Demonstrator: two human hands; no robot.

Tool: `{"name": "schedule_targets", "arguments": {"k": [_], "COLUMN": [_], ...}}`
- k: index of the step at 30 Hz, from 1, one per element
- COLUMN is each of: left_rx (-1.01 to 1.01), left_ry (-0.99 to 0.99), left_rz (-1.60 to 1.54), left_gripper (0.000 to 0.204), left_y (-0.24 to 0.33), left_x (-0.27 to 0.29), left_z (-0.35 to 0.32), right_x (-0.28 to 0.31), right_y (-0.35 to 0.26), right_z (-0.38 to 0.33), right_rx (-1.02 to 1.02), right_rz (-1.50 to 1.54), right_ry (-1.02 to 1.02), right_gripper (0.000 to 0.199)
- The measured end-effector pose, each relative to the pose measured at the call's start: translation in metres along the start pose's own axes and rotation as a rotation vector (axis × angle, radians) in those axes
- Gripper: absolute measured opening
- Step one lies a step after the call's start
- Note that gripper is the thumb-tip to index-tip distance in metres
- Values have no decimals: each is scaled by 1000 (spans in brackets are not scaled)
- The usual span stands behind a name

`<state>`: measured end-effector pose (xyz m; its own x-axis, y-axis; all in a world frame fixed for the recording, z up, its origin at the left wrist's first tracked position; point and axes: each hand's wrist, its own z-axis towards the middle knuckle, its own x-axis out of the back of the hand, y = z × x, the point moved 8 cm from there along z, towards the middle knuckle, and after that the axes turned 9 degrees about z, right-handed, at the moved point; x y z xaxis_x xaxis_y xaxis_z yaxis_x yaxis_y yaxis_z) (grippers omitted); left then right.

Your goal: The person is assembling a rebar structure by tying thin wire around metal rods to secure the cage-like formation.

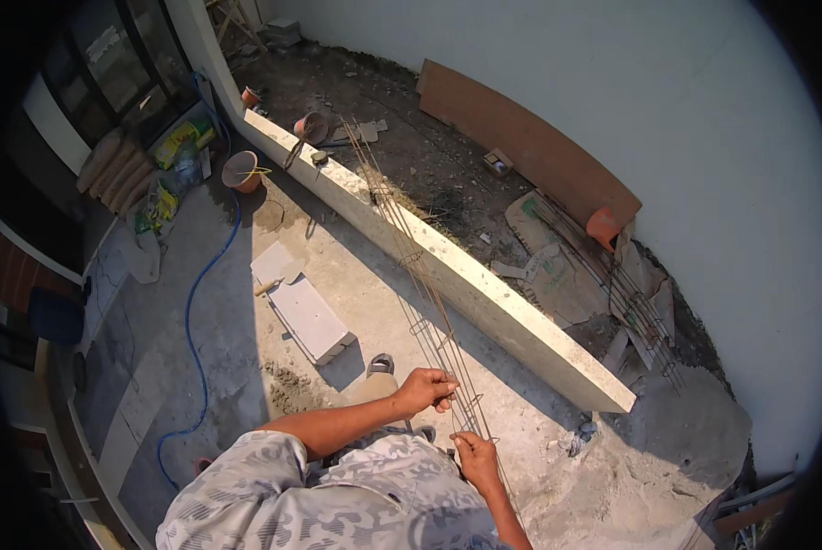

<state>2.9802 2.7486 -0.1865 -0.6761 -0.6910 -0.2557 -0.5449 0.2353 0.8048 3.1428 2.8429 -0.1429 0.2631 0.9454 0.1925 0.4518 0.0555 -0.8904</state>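
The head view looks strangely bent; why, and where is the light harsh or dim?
Head view: the fisheye lens bends straight edges toward the dark rim; head view: sun glares on the low wall, while the blue hose lies mostly in shade; head view: the steel rods show thin and hard to count.

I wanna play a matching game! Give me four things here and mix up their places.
Things
1. thin rusty-brown steel-bar frame
2. long blue hose
3. long brown board
4. pale rectangular blocks

Places
A. beneath a wooden-handled trowel
B. against the tall white wall
C. across the low cream-coloured wall
D. winding over the grey concrete floor

Pairs: 1-C, 2-D, 3-B, 4-A
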Motion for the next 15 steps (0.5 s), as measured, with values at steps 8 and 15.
{"name": "schedule_targets", "arguments": {"k": [8,15], "left_rx": [42,89], "left_ry": [-35,-125], "left_rz": [10,72], "left_gripper": [18,18], "left_y": [36,86], "left_x": [79,140], "left_z": [27,57], "right_x": [-46,-95], "right_y": [-16,-100], "right_z": [76,151], "right_rx": [-129,-166], "right_rz": [0,127], "right_ry": [-45,-53], "right_gripper": [23,29]}}
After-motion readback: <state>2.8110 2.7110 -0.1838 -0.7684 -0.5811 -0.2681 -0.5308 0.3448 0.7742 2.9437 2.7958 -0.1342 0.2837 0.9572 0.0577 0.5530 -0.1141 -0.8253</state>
